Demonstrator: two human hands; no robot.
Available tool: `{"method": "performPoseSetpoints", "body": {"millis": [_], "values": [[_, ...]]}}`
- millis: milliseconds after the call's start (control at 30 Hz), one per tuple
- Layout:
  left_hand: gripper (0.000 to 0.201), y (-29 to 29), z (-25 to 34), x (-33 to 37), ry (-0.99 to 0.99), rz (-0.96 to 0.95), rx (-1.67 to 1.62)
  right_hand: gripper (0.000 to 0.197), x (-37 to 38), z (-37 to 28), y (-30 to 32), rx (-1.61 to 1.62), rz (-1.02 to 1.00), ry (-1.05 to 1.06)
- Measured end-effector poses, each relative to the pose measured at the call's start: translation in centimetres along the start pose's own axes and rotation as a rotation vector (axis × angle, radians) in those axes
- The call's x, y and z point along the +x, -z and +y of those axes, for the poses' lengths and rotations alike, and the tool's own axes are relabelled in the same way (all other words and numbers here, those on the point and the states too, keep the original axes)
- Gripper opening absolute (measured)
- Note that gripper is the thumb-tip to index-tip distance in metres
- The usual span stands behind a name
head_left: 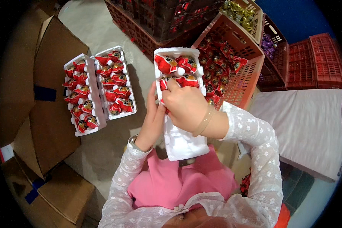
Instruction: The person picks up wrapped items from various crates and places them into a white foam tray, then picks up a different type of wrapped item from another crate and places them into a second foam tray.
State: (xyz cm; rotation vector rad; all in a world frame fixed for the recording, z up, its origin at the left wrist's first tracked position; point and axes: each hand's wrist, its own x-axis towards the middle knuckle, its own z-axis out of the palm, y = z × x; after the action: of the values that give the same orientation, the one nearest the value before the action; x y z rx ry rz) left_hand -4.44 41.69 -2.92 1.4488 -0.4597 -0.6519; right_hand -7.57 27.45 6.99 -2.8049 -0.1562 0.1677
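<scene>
A white foam egg-style tray lies lengthwise in front of me. Red-and-gold wrapped balls with twisted foil ends fill its far cups, while the near end shows bare white foam. My left hand grips the tray's left edge, fingers along its side. Reaching across from the right, my right hand is bent down over the middle cups, its fingers closed at a red wrapped ball; the fingertips are partly hidden. Beyond the tray to the right, an orange-red plastic crate holds many loose balls of the same kind.
Two filled foam trays, one tilted against the other, stand at left beside open cardboard boxes. Dark stacked crates rise at the back. Crates of gold and purple pieces stand far right, above a white-covered block.
</scene>
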Motion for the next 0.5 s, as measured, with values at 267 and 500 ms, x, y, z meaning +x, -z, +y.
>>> {"method": "performPoseSetpoints", "body": {"millis": [267,500], "values": [[0.055,-0.5,0.5,-0.1,0.003,0.047,-0.021,0.028,-0.5,1.9,0.0,0.076,-0.006,0.079],[0.054,-0.9,1.6,0.0,0.077,0.060,0.000,0.022,-0.3,2.3,-1.1,0.128,0.108,0.097]]}}
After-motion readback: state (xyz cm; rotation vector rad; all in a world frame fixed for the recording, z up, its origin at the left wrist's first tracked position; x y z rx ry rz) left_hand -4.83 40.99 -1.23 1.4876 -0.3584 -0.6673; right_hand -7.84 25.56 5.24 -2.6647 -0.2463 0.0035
